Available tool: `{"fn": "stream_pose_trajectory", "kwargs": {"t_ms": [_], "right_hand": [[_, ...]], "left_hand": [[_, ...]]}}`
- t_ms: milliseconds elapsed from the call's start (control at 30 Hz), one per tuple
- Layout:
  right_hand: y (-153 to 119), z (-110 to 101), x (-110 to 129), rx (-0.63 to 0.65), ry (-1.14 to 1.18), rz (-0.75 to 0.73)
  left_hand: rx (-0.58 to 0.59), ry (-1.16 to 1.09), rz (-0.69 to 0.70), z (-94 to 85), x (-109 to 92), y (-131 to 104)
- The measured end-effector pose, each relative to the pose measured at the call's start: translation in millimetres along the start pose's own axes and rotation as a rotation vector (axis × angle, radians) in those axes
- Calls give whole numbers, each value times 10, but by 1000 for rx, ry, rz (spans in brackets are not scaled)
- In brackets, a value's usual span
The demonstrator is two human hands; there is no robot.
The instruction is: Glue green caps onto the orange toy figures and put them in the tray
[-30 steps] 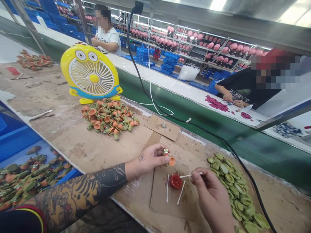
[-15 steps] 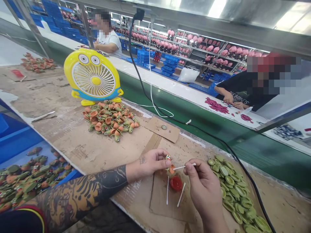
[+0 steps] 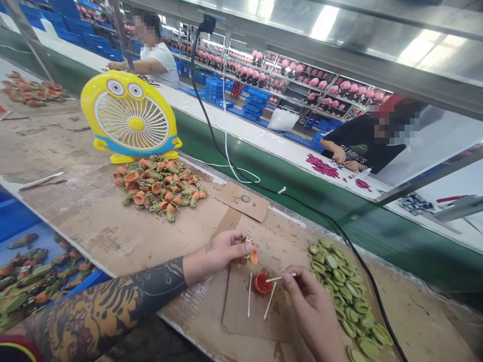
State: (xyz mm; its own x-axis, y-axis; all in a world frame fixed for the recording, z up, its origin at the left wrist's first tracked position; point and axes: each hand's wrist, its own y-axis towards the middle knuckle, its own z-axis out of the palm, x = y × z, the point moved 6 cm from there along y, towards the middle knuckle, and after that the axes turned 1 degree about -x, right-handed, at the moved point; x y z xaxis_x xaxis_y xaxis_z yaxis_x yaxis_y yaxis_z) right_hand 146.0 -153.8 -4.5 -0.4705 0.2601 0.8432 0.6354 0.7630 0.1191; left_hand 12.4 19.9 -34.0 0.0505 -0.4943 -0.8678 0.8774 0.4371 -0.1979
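Note:
Between the thumb and fingers of my left hand [image 3: 230,250] is a small green and orange figurine [image 3: 253,257], its eyes facing up. My right hand [image 3: 307,296] is closed in a pinch on a cotton swab [image 3: 277,278]. The swab's left tip is over or at the rim of a small red pot [image 3: 261,284]; whether it touches the contents I cannot tell. Two more swabs lie either side of the pot, a left swab [image 3: 249,295] and a right swab [image 3: 270,301], on a cardboard piece [image 3: 241,322].
Similar figurines [image 3: 158,186] are heaped before a yellow fan [image 3: 130,118]. Green oval pieces [image 3: 347,291] lie at right beside a black cable [image 3: 362,259]. A blue bin [image 3: 15,216] with more figurines stands at lower left. Two people work across the green-sided bench [image 3: 287,191].
My right hand has moved the cotton swab from the figurine's orange part down to the red pot. My left hand still holds the figurine. The whole view has shifted slightly.

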Motion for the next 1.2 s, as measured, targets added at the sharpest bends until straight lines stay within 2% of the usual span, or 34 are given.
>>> {"fn": "stream_pose_trajectory", "kwargs": {"t_ms": [133, 400, 500, 667, 800, 933, 1033, 1133, 1200], "right_hand": [[-52, 158, -9, 170, -139, -31], [-56, 129, 20, 246, -342, -92], [7, -40, -15, 167, -428, -84], [255, -684, -169, -136, -557, 44], [503, -1042, -361, -220, -713, 151], [698, -1104, -544, -203, -768, 160], [730, -1129, -619, -211, -745, 187], [696, -1139, -573, -266, -652, 189], [693, -1020, -495, -240, -529, 126]], "left_hand": [[-8, 8, 7, -10, 5, -6], [9, 45, -18, -27, 21, 2], [10, 32, -10, -20, 7, -3], [11, 17, 2, -20, -25, -16], [1, 14, -7, -21, -33, -10], [4, 10, -16, -20, -24, 5], [24, 5, -8, -17, -19, 3], [28, 4, -4, -19, -17, -13], [41, -2, -10, -9, -14, -24]]}}
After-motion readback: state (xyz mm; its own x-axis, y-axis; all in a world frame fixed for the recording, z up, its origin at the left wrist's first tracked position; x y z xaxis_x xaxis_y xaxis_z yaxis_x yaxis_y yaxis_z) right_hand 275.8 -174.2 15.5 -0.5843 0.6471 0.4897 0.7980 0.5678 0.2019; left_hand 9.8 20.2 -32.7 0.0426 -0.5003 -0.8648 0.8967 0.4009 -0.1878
